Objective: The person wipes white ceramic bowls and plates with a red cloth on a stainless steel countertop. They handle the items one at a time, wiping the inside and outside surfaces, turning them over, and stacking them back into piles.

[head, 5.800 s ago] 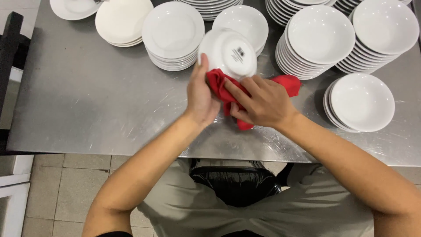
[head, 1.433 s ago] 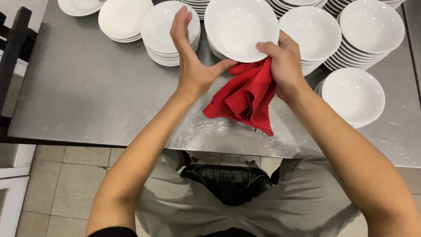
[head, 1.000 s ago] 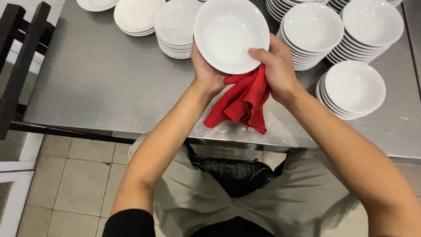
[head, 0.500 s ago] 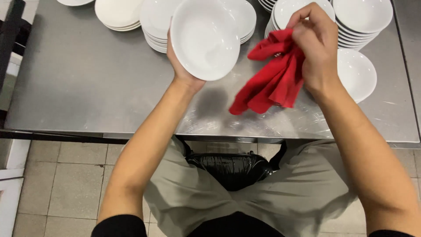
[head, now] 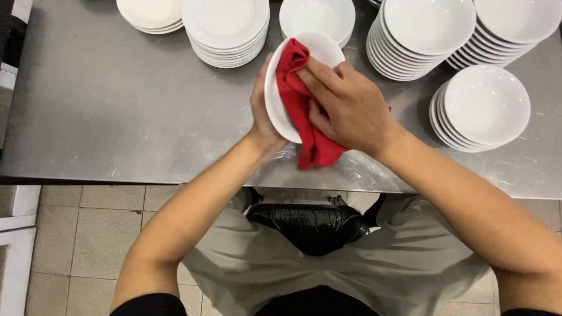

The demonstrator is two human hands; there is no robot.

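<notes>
My left hand [head: 261,114] grips a white plate [head: 280,111] by its left rim, tilted on edge above the steel table [head: 105,111]. A red cloth [head: 295,96] lies across the plate's inner face. My right hand [head: 346,106] presses that cloth against the plate with the fingers spread over it. The cloth's lower end hangs down below the plate.
Stacks of white plates and bowls line the far side of the table: stacks at the left [head: 225,26], middle [head: 318,14], right [head: 424,32], far right [head: 515,23] and a lower stack [head: 483,108] beside my right forearm. Tiled floor [head: 76,234] lies below the table's near edge.
The right hand with the red cloth has come from the right of the plate onto its inner face. The plate has tipped up on edge in my left hand.
</notes>
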